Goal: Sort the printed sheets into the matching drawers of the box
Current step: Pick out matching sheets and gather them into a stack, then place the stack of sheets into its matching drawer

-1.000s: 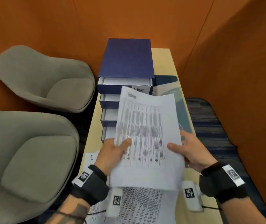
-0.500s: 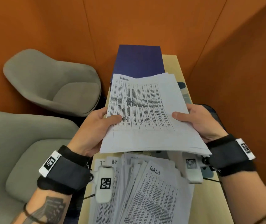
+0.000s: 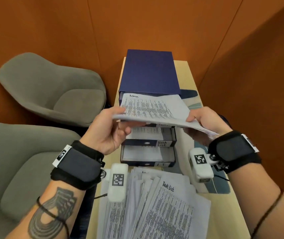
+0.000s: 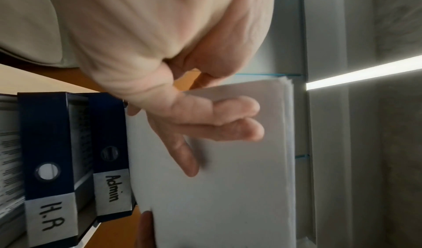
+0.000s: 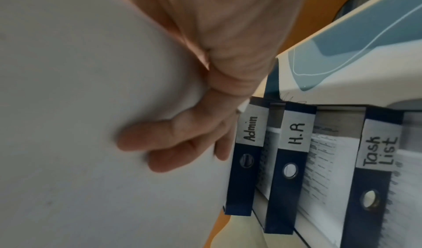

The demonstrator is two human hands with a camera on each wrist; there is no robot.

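I hold a thin bundle of printed sheets headed "Admin" [image 3: 153, 109] nearly flat in front of the dark blue drawer box [image 3: 149, 71]. My left hand [image 3: 113, 125] pinches its left edge, thumb on top, fingers [image 4: 233, 120] under the paper [image 4: 217, 188]. My right hand [image 3: 198, 121] pinches the right edge, fingers [image 5: 164, 141] beneath the bundle [image 5: 91, 107]. The drawers stand pulled out, labelled Admin [image 5: 251, 129], H.R [image 5: 297, 134] and Task List [image 3: 162, 144], with one more below [image 3: 162, 164]. A fanned pile of printed sheets [image 3: 155, 204] lies on the table near me, a "Task List" sheet on top.
The narrow wooden table [image 3: 192, 75] stands in an orange-walled corner. Two grey armchairs [image 3: 51, 90] sit to its left. A blue-and-white patterned mat [image 3: 215, 185] lies on the table's right side under my right wrist.
Both hands lifted the Admin bundle off the pile, raised it toward me, then tipped it nearly flat and carried it forward to the top of the drawer box.
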